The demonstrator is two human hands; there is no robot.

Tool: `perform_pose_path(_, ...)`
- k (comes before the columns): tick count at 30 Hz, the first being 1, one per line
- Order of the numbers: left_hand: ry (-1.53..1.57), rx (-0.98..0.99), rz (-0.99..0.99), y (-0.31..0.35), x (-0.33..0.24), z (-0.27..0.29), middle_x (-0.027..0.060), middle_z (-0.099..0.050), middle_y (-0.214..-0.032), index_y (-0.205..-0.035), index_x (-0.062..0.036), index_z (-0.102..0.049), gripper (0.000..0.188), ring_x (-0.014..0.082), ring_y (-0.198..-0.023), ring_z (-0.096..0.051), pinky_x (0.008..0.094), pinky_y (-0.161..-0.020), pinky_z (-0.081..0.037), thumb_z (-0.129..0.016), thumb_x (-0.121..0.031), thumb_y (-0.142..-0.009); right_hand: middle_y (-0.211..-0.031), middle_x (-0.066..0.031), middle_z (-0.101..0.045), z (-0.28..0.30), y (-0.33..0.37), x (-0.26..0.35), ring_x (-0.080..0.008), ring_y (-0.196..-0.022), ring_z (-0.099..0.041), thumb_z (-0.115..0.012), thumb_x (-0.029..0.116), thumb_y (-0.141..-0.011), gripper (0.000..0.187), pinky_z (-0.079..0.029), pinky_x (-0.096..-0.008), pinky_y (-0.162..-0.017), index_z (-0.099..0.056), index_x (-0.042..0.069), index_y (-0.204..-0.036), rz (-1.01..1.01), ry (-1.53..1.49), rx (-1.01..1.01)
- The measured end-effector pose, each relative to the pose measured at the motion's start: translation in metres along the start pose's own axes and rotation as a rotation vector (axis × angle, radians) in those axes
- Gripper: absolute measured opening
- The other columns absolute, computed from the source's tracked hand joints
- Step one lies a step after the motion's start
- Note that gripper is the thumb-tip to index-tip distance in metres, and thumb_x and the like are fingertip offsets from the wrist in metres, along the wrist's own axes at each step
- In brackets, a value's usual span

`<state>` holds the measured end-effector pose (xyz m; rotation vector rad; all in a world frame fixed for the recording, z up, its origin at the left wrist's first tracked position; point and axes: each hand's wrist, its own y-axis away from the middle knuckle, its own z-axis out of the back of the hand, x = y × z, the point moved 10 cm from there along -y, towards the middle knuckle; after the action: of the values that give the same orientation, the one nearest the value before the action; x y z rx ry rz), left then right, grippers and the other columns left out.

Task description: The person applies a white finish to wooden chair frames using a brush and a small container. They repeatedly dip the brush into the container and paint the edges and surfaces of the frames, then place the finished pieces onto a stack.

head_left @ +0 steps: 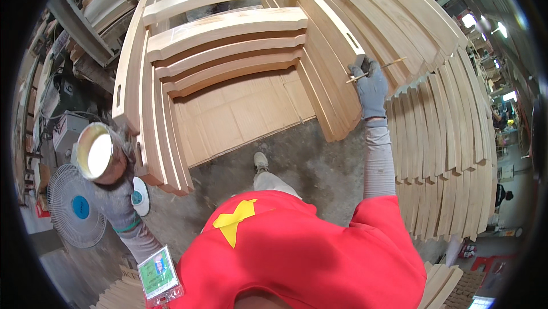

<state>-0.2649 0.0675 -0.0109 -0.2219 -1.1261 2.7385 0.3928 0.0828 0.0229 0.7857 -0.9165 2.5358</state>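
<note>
My left hand (116, 190), in a grey glove, grips a round, stained pot (112, 173) with white liquid in it, beside the front end of the stacked left posts (127, 99). In my right hand (374, 93), also gloved in grey, is a thin wooden stick (394, 63), pinched crosswise between the fingers. That hand is at the near end of the top right post (334, 22), close to a narrow slot cut in it. Curved wooden rails (228, 29) join the two sides, forming stacked frames in front of me.
Large stacks of curved pale wooden pieces (439, 132) stand to my right. Flat cardboard (234, 116) lies on the floor under the frames. A fan (79, 207) is at the left, near a grey box (69, 131). More wooden pieces (123, 292) lie at lower left.
</note>
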Motion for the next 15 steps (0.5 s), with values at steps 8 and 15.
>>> perform_pose_path(8,1.724,-0.132,0.599,0.01,-0.024,0.049,0.0123,-0.042,-0.131,-0.132,-0.0067,-0.034,0.055,0.0302,-0.116,-0.046,0.0456,-0.099,-0.037,-0.047,-0.031,-0.085,-0.094,-0.0139,-0.064,0.031,0.026,0.115,-0.0198,-0.085,-0.062,-0.038,0.039,-0.096,0.054,-0.049,-0.0343,-0.079,-0.042,-0.003,-0.128,0.22,-0.596,-0.081)
perform_pose_path(15,1.87,-0.342,0.855,0.031,-0.059,0.069,0.0158,-0.046,-0.125,-0.132,-0.0063,-0.034,0.05,0.0293,-0.114,-0.049,0.0454,-0.091,-0.047,-0.051,-0.024,-0.088,-0.085,-0.0097,-0.058,-0.031,0.107,0.243,-0.0137,-0.069,-0.053,-0.053,0.013,-0.086,0.024,-0.044,-0.0262,-0.064,-0.06,-0.005,-0.1,0.106,-0.873,0.516)
